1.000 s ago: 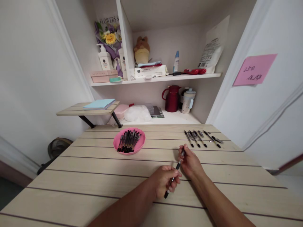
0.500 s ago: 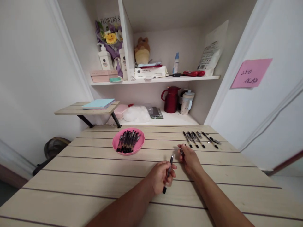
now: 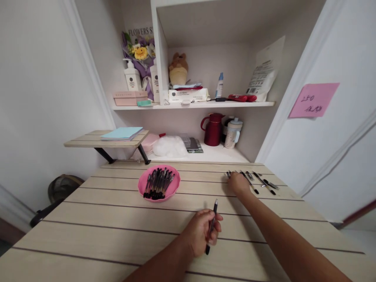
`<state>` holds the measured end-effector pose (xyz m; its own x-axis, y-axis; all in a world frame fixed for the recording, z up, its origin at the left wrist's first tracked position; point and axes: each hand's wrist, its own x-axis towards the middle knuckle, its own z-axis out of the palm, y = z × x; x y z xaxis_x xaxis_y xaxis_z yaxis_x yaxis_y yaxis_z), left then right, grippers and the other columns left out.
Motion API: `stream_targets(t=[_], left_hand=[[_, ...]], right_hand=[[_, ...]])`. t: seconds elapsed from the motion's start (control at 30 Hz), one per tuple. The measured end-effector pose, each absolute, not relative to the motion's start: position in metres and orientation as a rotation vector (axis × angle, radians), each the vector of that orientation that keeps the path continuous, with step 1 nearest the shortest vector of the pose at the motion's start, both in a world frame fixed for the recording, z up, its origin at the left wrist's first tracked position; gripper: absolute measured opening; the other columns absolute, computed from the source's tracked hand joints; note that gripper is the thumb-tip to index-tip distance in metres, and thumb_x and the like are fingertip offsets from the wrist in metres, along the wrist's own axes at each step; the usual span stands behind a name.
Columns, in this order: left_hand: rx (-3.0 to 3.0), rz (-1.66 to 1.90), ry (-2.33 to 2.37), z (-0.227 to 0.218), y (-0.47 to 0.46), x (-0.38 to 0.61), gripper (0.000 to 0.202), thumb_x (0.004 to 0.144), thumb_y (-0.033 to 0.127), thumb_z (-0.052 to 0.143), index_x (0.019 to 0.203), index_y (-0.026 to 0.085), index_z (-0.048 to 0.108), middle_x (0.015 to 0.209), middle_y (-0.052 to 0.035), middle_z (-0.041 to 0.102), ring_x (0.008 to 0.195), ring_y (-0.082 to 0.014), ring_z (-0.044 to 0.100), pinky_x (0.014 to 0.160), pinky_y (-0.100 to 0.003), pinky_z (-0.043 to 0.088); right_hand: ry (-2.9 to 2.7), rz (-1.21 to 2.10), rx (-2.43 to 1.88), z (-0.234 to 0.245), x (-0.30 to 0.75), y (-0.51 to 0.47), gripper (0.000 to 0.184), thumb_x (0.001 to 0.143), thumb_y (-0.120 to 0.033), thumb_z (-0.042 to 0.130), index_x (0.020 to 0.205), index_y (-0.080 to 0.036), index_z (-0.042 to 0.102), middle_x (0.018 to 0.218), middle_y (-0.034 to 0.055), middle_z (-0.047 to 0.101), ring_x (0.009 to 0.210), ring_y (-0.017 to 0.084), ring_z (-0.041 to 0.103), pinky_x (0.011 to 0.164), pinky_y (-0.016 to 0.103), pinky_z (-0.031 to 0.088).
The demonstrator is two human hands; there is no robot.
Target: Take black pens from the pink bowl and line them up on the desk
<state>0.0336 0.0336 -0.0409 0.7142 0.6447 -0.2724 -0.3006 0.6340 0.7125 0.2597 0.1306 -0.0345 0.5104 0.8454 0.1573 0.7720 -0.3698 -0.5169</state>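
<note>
A pen (image 3: 215, 207) stands slanted above the near part of the counter (image 3: 117, 219), its bare metal tip pointing up and away from the person, its black end down towards them. The left hand (image 3: 202, 231) is clamped on it, thumb and fingers wrapped around the barrel. The right hand (image 3: 239, 183) reaches farther out, its fingertips down at the left end of a loose row of pens (image 3: 256, 191); the back of the hand hides them, so I cannot tell whether they are apart, together or pinching something. The rest of the row lies to the right of that hand, some pens parallel, others close together at the far right. To the left, well apart from both hands, a pink dish (image 3: 176, 174) holds a bundle of dark pens (image 3: 158, 183). Behind the dish, to its left, blue paper (image 3: 122, 133) lies on a small stand (image 3: 79, 140). Beyond the counter, a red jug (image 3: 213, 131) stands beside a pale cup (image 3: 233, 135), under a shelf (image 3: 141, 107) bearing a plush toy (image 3: 178, 69).
</note>
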Motion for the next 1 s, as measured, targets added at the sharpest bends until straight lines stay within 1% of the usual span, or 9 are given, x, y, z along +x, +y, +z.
stream_targets(t=[0.33,0.4,0.47,0.53,0.6,0.7,0.8,0.9,1.0], left_hand=[[0.692,0.614,0.555,-0.042,0.040,0.035,0.027,0.073,0.040,0.054,0.081,0.014,0.056,0.057,0.0012,0.052,0.035,-0.0040,0.035,0.038,-0.020,0.012],[0.704,0.630,0.550,-0.042,0.040,0.034,0.028,0.073,0.040,0.056,0.083,0.014,0.056,0.057,0.0014,0.052,0.036,-0.0040,0.036,0.038,-0.020,0.013],[0.710,0.660,0.549,-0.041,0.039,0.034,0.028,0.072,0.039,0.059,0.085,0.014,0.056,0.058,0.0019,0.052,0.037,-0.0039,0.038,0.039,-0.020,0.015],[0.710,0.699,0.551,-0.039,0.039,0.035,0.029,0.070,0.038,0.061,0.085,0.015,0.055,0.058,0.0028,0.052,0.038,-0.0036,0.040,0.039,-0.019,0.018],[0.708,0.736,0.555,-0.038,0.038,0.036,0.028,0.069,0.038,0.064,0.083,0.016,0.053,0.058,0.0035,0.052,0.039,-0.0032,0.040,0.040,-0.019,0.020],[0.715,0.777,0.565,-0.037,0.036,0.039,0.029,0.066,0.037,0.066,0.077,0.016,0.049,0.058,0.0040,0.052,0.040,-0.0031,0.041,0.040,-0.018,0.021],[0.748,0.801,0.571,-0.038,0.034,0.040,0.030,0.065,0.037,0.067,0.076,0.017,0.047,0.058,0.0046,0.051,0.039,-0.0031,0.041,0.038,-0.017,0.021],[0.763,0.827,0.583,-0.038,0.033,0.040,0.031,0.065,0.038,0.066,0.075,0.018,0.045,0.057,0.0053,0.051,0.036,-0.0026,0.038,0.037,-0.017,0.019],[0.750,0.803,0.587,-0.038,0.034,0.039,0.029,0.069,0.041,0.062,0.077,0.017,0.047,0.056,0.0050,0.051,0.034,-0.0022,0.036,0.036,-0.017,0.016]], right_hand=[[-1.399,0.210,-2.120,-0.028,0.249,0.127,0.021,0.080,-0.018,0.044,0.087,-0.006,0.059,0.098,0.0268,0.059,0.093,0.029,0.059,0.078,0.039,0.040],[-1.387,0.272,-2.039,-0.026,0.239,0.115,0.023,0.081,-0.024,0.042,0.087,-0.009,0.059,0.097,0.0235,0.060,0.089,0.026,0.060,0.076,0.035,0.041],[-1.381,0.389,-1.940,-0.026,0.223,0.098,0.028,0.083,-0.033,0.040,0.082,-0.013,0.059,0.085,0.0165,0.064,0.079,0.022,0.061,0.069,0.031,0.044],[-1.363,0.559,-1.824,-0.027,0.204,0.078,0.040,0.085,-0.044,0.032,0.078,-0.016,0.059,0.073,0.0102,0.065,0.064,0.019,0.061,0.058,0.028,0.045],[-1.304,0.782,-1.636,-0.026,0.187,0.058,0.049,0.084,-0.053,0.027,0.082,-0.015,0.059,0.072,0.0086,0.064,0.060,0.017,0.060,0.054,0.027,0.045],[-1.096,1.092,-1.296,-0.021,0.168,0.039,0.045,0.075,-0.058,0.046,0.077,-0.015,0.059,0.064,0.0038,0.059,0.051,0.012,0.053,0.051,0.025,0.043],[-0.947,1.139,-1.182,-0.015,0.159,0.034,0.037,0.064,-0.051,0.065,0.064,-0.016,0.055,0.054,-0.0021,0.051,0.044,0.008,0.043,0.044,0.022,0.037],[-0.911,1.101,-1.196,-0.013,0.155,0.037,0.034,0.061,-0.046,0.069,0.058,-0.016,0.054,0.050,-0.0033,0.049,0.043,0.008,0.041,0.041,0.021,0.033],[-0.912,1.167,-1.137,-0.012,0.153,0.037,0.032,0.062,-0.046,0.067,0.061,-0.015,0.057,0.050,-0.0027,0.051,0.041,0.007,0.040,0.040,0.021,0.033]])
